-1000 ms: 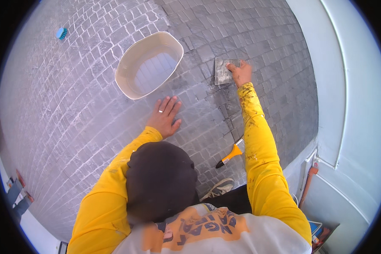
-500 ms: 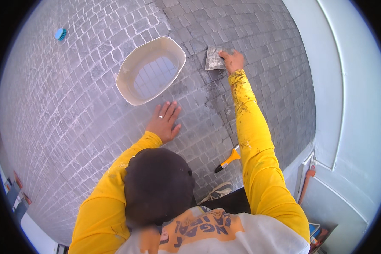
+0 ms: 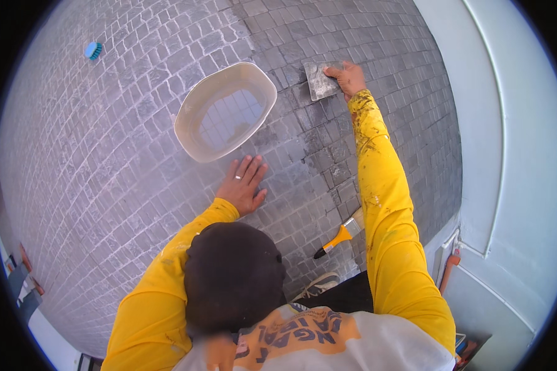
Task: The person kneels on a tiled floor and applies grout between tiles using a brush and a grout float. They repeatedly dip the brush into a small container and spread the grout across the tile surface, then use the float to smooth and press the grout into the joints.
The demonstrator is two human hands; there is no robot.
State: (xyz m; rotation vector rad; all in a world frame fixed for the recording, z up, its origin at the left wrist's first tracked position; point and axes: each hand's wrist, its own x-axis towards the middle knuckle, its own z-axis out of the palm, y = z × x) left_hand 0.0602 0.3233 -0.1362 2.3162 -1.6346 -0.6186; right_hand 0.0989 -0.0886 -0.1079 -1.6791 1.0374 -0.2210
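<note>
My right hand [image 3: 348, 80] grips a flat, square grey plate [image 3: 320, 81] with a pale, worn face. It rests on or just above the dark paving, thumb on top; its contact with the floor is hard to tell. Lying palm down on the stones, my left hand [image 3: 246, 184] has its fingers stretched and wears a ring. Just beyond those fingertips stands a cream oval basin [image 3: 183, 140] with clear liquid inside. A wide paintbrush [image 3: 341, 234] with a yellow and black handle lies beside my right forearm, which partly covers its bristles.
Small paving stones [image 3: 124, 167] cover the floor, lighter at left, darker at right. A blue scrub brush [image 3: 93, 51] lies far left. Along the right runs a pale wall [image 3: 526, 154] with pipes and an orange fitting [image 3: 450, 270]. My shoe [image 3: 319, 285] is near the paintbrush.
My right hand has slid the plate farther away and slightly right, turning it a little. My left hand stays planted. More of the paintbrush's bristles show, and the whole view has shifted slightly.
</note>
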